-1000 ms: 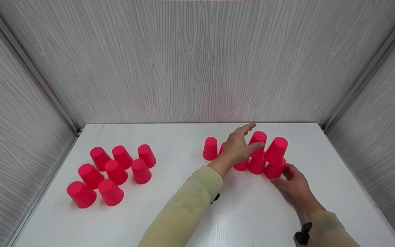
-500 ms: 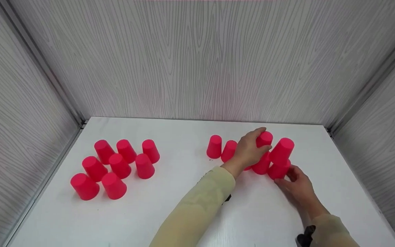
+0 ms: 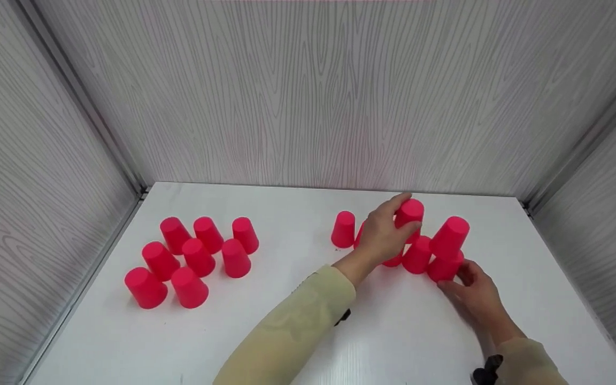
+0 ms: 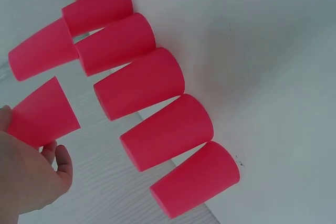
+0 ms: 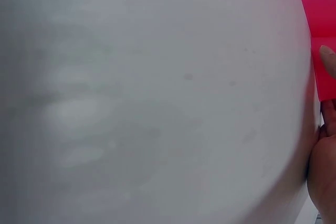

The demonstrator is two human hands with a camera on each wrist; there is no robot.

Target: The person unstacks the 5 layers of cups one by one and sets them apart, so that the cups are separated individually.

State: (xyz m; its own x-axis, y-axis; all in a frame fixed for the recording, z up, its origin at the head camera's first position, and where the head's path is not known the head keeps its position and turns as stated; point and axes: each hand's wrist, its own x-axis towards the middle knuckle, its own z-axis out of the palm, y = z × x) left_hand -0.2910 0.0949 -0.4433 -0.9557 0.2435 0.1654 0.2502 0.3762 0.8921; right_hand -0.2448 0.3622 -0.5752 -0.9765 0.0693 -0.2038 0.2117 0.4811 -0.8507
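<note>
The left hand (image 3: pixel 384 233) grips a red cup (image 3: pixel 409 212) upside down; in the left wrist view this cup (image 4: pixel 44 114) hangs clear of the row, with the left hand (image 4: pixel 32 174) around it. Below stands a row of several inverted red cups, side by side, among them one at the left end (image 4: pixel 195 179). Another red cup (image 3: pixel 450 235) sits on top at the row's right end. The right hand (image 3: pixel 478 295) holds the bottom cup (image 3: pixel 445 267) at that end between thumb and fingers. In the right wrist view the right hand (image 5: pixel 324 174) touches this cup (image 5: pixel 324 80).
On the left of the white table (image 3: pixel 297 331) several inverted red cups stand in a group, one at its front (image 3: pixel 189 287). Grey wood-grained panels (image 3: pixel 286 96) rise behind the table and at both sides.
The left hand, which was beside the upper cup a second ago, now has it raised and shifted left, away from the other upper cup. The right hand keeps its place at the end cup.
</note>
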